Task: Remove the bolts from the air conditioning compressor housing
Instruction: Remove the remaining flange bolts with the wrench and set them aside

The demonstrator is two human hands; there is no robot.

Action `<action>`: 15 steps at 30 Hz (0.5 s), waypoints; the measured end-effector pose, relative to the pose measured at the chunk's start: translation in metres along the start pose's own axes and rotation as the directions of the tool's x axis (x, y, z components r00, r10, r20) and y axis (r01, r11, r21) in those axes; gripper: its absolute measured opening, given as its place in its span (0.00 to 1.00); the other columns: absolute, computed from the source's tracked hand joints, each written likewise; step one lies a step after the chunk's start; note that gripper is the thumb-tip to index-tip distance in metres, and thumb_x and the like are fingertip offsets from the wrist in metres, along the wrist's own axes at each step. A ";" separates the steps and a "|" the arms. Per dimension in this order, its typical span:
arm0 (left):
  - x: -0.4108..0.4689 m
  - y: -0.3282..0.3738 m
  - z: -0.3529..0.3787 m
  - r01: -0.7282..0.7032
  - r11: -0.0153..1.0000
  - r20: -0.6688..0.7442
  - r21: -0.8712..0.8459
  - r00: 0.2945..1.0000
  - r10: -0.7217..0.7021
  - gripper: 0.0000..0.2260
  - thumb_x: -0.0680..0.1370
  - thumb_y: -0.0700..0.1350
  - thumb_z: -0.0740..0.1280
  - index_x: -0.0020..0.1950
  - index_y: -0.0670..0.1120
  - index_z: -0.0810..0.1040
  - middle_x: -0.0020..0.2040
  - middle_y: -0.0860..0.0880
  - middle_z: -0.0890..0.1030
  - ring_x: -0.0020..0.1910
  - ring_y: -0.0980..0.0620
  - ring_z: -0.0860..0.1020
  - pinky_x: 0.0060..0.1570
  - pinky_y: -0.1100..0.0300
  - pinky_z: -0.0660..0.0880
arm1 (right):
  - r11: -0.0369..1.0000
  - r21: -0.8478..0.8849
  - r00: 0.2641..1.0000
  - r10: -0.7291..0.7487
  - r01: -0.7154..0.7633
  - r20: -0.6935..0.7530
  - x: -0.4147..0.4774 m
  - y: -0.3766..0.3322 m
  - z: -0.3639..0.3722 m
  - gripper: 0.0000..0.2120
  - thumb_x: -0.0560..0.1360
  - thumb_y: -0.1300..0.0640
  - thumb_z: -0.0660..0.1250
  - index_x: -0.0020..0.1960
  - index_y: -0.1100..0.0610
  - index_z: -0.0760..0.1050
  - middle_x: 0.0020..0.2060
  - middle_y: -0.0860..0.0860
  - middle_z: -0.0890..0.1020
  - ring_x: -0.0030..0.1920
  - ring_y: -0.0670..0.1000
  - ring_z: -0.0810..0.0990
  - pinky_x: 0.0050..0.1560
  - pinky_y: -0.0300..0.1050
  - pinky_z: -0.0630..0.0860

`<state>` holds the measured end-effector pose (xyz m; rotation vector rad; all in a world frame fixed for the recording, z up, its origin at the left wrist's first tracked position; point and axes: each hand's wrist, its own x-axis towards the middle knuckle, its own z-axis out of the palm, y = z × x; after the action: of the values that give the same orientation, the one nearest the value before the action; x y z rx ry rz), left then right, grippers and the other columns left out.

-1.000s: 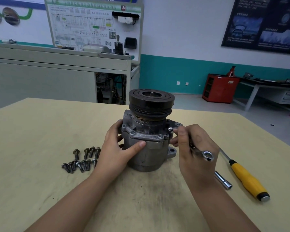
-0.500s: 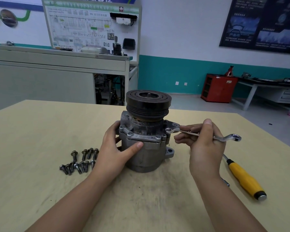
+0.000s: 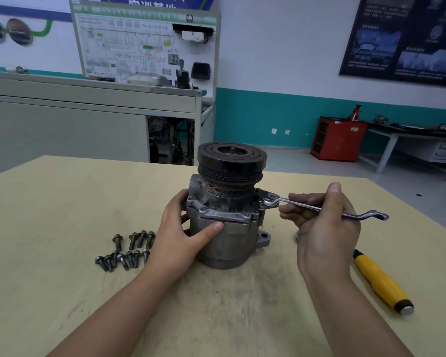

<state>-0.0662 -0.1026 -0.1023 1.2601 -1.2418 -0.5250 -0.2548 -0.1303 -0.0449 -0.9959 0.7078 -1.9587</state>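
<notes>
Grey compressor housing [image 3: 224, 228] gripped by the left hand [image 3: 183, 235], right hand [image 3: 325, 222] pinching the offset ring spanner [image 3: 319, 208], its ring on a flange bolt [image 3: 267, 202].

The compressor [image 3: 224, 228] is a gray metal can. It stands upright on the table [image 3: 62, 202] with a black grooved wheel [image 3: 231, 161] on top. The left hand [image 3: 180, 235] holds its left side, thumb on the front. A thin silver wrench [image 3: 319, 208] lies almost flat in the right hand [image 3: 325, 228], and its ring end sits on the compressor's right ear, just under the wheel. Loose bolts [image 3: 129, 249] — dark, with wide heads — lie in two short rows on the table, near the compressor's left side.
</notes>
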 end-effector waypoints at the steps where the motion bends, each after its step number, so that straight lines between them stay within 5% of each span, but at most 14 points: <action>1: 0.000 0.000 0.000 -0.003 1.000 0.001 -0.002 1.000 0.003 0.44 0.59 0.65 0.71 0.72 0.57 0.62 0.69 0.56 0.69 0.62 0.60 0.72 0.50 0.70 0.72 | 0.996 -0.055 0.997 -0.070 0.071 0.023 -0.003 0.000 0.001 0.20 0.82 0.54 0.53 0.35 0.60 0.71 0.29 0.55 0.82 0.26 0.56 0.81 0.28 0.42 0.77; 8: -0.001 0.002 -0.001 -0.011 1.000 0.004 0.012 1.000 0.011 0.44 0.60 0.65 0.71 0.73 0.57 0.61 0.68 0.57 0.69 0.60 0.64 0.71 0.43 0.79 0.71 | 0.925 -0.254 0.953 -0.241 0.283 0.182 -0.019 0.010 0.004 0.16 0.78 0.50 0.57 0.35 0.54 0.73 0.34 0.48 0.83 0.31 0.50 0.83 0.35 0.43 0.80; 15: -0.001 0.000 0.000 -0.007 1.000 0.005 -0.008 1.000 0.007 0.45 0.58 0.66 0.70 0.73 0.56 0.62 0.69 0.56 0.68 0.63 0.61 0.71 0.51 0.69 0.72 | 0.878 -0.325 0.932 -0.294 0.351 0.211 -0.024 0.017 0.003 0.20 0.76 0.46 0.55 0.35 0.57 0.75 0.30 0.50 0.82 0.30 0.46 0.82 0.35 0.40 0.78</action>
<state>-0.0666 -0.1017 -0.1022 1.2485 -1.2463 -0.5277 -0.2367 -0.1189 -0.0659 -1.5606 0.8738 -2.0436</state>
